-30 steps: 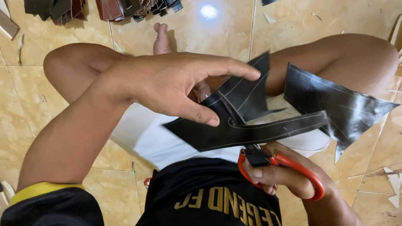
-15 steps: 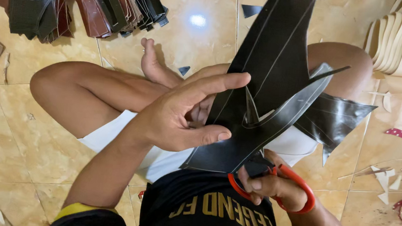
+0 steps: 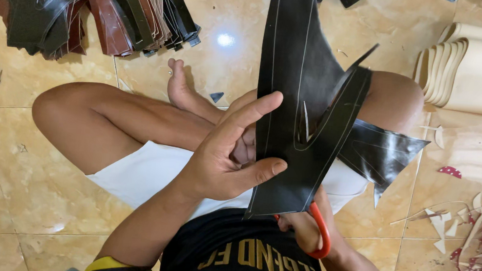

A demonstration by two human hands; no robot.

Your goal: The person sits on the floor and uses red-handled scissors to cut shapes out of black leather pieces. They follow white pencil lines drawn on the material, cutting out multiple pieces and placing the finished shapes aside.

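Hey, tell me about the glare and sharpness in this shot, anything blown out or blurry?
Head view: a bright lamp reflection blows out a spot on the glossy tile floor; the black sheet shows soft sheen, its traced lines readable; the left hand is sharp; the right hand sits shaded under the sheet with the orange scissors; edges bend slightly.

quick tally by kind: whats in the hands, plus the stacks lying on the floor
Large black sheet with scored lines, pinched in left hand: 1
Red-handled scissors, in right hand: 1
Fanned stack of dark cut pieces: 1
Stack of cream curved pieces: 1
Total: 4
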